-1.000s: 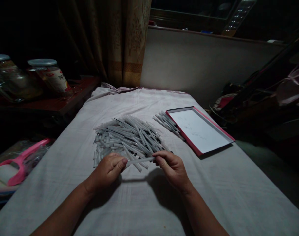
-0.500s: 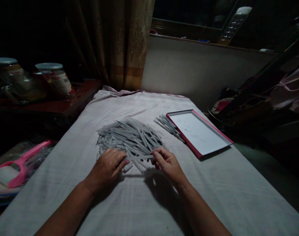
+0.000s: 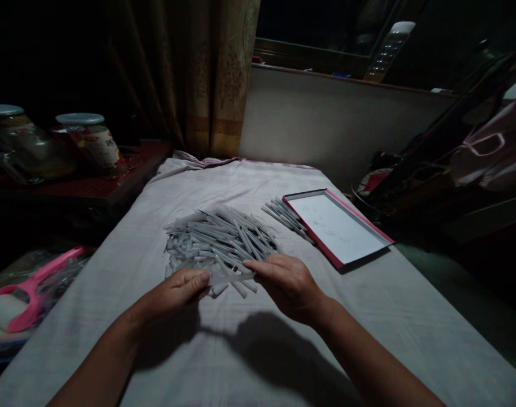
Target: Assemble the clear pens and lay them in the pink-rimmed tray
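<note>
Near edge of the pen pile (image 3: 219, 240): left hand (image 3: 177, 291) and right hand (image 3: 289, 282) each pinch an end of one grey pen (image 3: 231, 277), held level; best gripped by fingertips only, lifted clear of the pile's loose ends.

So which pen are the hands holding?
The pen lying crosswise at the near edge of the pile: the left hand pinches one end, the right hand holds the other. The others lie loose in the heap.
</note>
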Demonstrator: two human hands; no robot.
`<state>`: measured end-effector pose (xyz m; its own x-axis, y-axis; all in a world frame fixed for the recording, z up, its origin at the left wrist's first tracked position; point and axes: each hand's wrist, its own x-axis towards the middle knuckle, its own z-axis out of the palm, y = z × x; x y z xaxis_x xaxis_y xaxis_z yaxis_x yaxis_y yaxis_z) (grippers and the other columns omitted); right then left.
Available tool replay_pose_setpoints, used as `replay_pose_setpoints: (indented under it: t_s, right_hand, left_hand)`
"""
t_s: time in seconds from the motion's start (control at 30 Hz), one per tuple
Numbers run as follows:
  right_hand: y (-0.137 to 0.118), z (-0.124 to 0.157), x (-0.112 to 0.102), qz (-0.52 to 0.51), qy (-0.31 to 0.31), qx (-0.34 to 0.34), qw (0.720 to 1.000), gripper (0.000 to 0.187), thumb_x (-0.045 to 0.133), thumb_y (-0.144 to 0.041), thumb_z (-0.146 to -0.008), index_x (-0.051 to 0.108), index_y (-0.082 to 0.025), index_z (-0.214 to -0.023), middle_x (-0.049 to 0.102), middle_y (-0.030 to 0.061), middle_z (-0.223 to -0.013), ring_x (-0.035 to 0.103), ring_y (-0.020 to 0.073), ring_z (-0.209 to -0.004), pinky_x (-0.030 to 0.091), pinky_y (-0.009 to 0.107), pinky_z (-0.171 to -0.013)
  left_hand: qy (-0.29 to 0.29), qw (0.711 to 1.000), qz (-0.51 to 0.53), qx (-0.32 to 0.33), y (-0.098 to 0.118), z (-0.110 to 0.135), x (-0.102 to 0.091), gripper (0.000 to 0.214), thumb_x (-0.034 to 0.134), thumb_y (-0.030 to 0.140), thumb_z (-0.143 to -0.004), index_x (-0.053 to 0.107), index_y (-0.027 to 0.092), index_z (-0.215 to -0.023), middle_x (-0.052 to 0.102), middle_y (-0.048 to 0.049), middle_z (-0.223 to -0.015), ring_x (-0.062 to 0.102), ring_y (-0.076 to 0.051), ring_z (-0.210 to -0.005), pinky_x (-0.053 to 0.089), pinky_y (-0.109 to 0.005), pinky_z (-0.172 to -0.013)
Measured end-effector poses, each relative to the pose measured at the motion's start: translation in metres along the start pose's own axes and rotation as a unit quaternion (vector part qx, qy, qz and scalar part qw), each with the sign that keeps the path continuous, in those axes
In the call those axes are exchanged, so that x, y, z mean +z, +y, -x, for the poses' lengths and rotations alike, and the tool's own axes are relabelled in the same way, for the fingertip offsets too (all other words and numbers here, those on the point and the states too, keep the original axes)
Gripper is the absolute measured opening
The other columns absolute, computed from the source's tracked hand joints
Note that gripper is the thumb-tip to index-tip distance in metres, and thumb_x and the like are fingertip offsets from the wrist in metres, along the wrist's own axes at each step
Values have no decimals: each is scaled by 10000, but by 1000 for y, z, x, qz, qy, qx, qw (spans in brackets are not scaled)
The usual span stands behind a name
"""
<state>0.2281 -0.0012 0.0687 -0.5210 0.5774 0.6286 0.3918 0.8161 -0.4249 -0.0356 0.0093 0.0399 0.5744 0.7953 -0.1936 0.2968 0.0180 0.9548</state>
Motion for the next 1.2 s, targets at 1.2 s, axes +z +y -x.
replay_pose_setpoints:
  t_s: [1.2]
  right_hand:
    - [50, -45, 42, 295, -179, 305, 888, 354, 405, -405, -1012, 700, -213, -977, 767, 103, -957, 709, 232, -837, 462, 296, -674]
  left_hand:
    - [281, 806, -475, 214, -37, -26, 12, 310, 454, 326, -988, 638, 213, -1210, 683, -84, -1063, 610, -243, -1003, 457, -421, -907]
